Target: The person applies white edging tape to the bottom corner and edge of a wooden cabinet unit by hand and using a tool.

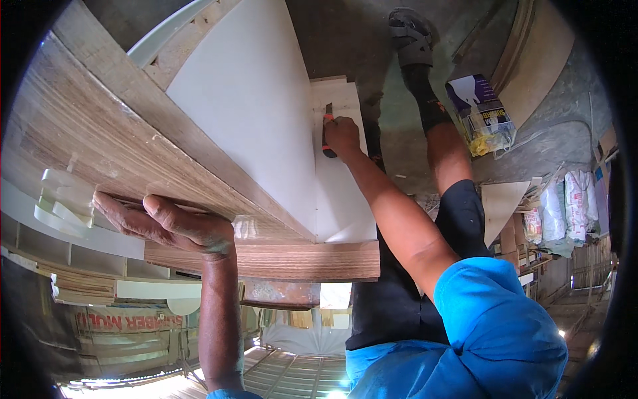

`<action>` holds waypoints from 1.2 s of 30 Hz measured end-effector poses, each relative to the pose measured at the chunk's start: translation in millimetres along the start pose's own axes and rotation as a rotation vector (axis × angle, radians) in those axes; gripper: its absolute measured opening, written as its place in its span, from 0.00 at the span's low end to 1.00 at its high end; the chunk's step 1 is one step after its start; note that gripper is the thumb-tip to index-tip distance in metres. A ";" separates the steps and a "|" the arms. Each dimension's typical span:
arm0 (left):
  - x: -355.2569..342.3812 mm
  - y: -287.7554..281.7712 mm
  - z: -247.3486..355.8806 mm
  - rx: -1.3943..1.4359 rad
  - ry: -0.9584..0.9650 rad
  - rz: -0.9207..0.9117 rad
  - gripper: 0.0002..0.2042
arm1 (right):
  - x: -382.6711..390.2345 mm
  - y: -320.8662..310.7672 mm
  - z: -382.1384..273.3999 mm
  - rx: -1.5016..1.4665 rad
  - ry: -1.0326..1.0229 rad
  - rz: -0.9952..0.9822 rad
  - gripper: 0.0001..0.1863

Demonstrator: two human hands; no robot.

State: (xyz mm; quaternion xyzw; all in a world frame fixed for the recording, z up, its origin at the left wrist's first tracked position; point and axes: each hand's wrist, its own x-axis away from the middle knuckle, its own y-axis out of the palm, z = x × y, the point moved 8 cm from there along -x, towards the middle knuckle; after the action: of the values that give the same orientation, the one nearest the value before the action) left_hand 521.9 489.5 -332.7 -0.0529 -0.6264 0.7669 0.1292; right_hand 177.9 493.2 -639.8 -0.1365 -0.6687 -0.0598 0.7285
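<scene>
My right hand (343, 138) is closed around a red-and-black utility knife (328, 120), its blade out over a pale board (339, 193) with a white face. My left hand (169, 223) lies with fingers stretched out against a wood-grain panel (113, 139); whether the fingertips press or hook on it is unclear. A large white panel (239, 100) joins the wooden one along a long bare edge. A wood-grain strip (279, 256) runs across the near end of the piece.
A purple-and-white package (475, 106) lies on the concrete floor (548, 106) at right, near my leg (448, 149). Stacked sacks (565, 206) and board offcuts (498, 206) stand farther right. Shelved cabinetry (93, 256) is at the left. A curved sheet (538, 46) lies at upper right.
</scene>
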 end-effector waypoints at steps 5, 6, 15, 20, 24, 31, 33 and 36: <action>-3.7 5.6 -1.4 0.048 -0.015 0.000 0.36 | -11.6 5.4 -22.5 0.152 -0.121 0.117 0.18; -3.6 8.6 -0.8 0.022 0.015 -0.013 0.36 | -17.2 1.6 -21.9 0.149 -0.118 0.126 0.18; 2.0 2.7 -1.6 0.023 -0.072 -0.021 0.38 | -5.7 13.3 -15.6 0.159 -0.122 0.028 0.19; -3.3 8.3 4.4 0.014 -0.008 -0.006 0.38 | -39.5 17.9 -15.5 0.306 -0.269 0.045 0.19; 1.9 0.4 -10.2 0.060 -0.031 0.018 0.37 | -14.8 16.1 -19.3 0.168 -0.144 -0.088 0.19; -5.3 10.3 10.4 0.003 0.090 -0.015 0.37 | -51.0 7.8 -6.6 0.442 -0.422 0.066 0.18; -6.0 10.0 10.4 -0.015 0.121 -0.026 0.37 | -51.0 -0.9 3.2 0.404 -0.474 -0.026 0.18; -0.4 -2.8 -1.3 -0.059 0.071 -0.004 0.37 | -2.2 -16.3 -5.4 -0.444 0.015 -0.216 0.16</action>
State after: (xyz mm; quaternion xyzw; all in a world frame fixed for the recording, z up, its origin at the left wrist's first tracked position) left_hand 523.0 491.2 -330.2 -0.0829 -0.6439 0.7454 0.1513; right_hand 178.5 475.9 -640.4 -0.2206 -0.6446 -0.2836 0.6748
